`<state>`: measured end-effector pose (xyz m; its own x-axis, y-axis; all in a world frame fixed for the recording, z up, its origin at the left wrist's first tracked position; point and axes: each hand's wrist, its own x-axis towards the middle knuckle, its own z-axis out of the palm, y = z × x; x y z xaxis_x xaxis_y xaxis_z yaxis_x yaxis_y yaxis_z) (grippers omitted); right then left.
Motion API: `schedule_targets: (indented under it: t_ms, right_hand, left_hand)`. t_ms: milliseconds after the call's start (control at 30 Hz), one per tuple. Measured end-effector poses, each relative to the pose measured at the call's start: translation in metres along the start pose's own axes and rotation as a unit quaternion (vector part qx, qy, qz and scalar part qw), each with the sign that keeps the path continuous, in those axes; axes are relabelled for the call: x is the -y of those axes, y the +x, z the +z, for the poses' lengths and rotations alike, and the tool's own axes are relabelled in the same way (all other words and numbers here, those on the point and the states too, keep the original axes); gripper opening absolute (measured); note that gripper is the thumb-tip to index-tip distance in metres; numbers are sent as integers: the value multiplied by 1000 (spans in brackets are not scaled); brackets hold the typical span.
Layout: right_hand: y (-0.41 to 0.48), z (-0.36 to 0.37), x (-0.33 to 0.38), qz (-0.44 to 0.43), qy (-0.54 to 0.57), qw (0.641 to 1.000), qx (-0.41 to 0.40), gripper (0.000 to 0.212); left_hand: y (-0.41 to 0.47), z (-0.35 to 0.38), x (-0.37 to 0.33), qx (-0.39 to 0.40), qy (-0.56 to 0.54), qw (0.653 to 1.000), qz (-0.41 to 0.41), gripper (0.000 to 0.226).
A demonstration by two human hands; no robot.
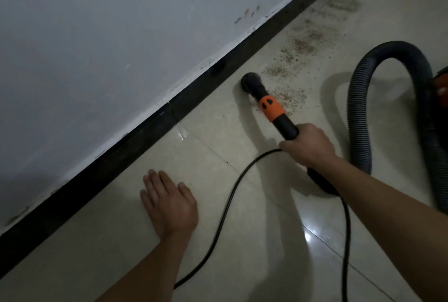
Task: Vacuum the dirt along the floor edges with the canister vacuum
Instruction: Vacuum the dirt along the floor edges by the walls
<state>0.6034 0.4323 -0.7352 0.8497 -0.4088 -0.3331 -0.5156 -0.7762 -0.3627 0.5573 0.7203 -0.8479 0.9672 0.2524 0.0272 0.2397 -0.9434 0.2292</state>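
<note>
Because the power cord [230, 192] snakes over the floor [242, 265] out from the skirting board [145, 141] and passes right under the right grip [308, 146], a long push along the skirting could hook it on the wand [287, 127] and jerk the stroke off line. A second risk is a plain miss. The round nozzle [251, 82] sits close to the skirting, while the nearest dirt [291, 97] lies on the side of the wand away from the skirting, beside the orange collar [270, 107]. A pass hugging the skirting would leave that patch behind. More patches [303, 45] trail further along the skirting, a little out from it. The ribbed hose [363, 107] arches well away from the skirting to the canister [441, 88], of which only an edge shows. A hard reach might pull the hose taut and drag the canister. The left grip [169, 202] lies flat and open on the glossy tile near the skirting, holding nothing. As a prop it could slide.

The right grip is wrapped fully round the black wand, behind the collar. From there the nozzle lies ahead and toward the skirting. Whether its mouth actually touches the floor is hard to tell in this dim view. The nearest dirt lies between grip and nozzle, on the side away from the skirting.
</note>
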Motion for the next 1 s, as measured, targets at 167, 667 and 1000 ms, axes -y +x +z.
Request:
schedule_targets:
  t_ms: [167, 667, 1000]
  right_hand:
    - [-85, 33, 6, -108, -89, 989, 52, 20]
    - [-167, 15, -83, -39, -85, 993, 73, 15]
    - [-151, -21, -145, 77, 61, 995, -14, 20]
  left_hand:
    - [1, -1, -2, 8, -1, 1000, -2, 67]
    - [1, -8, 3, 47, 33, 998, 26, 63]
    - [11, 1, -109, 111, -27, 972, 207, 52]
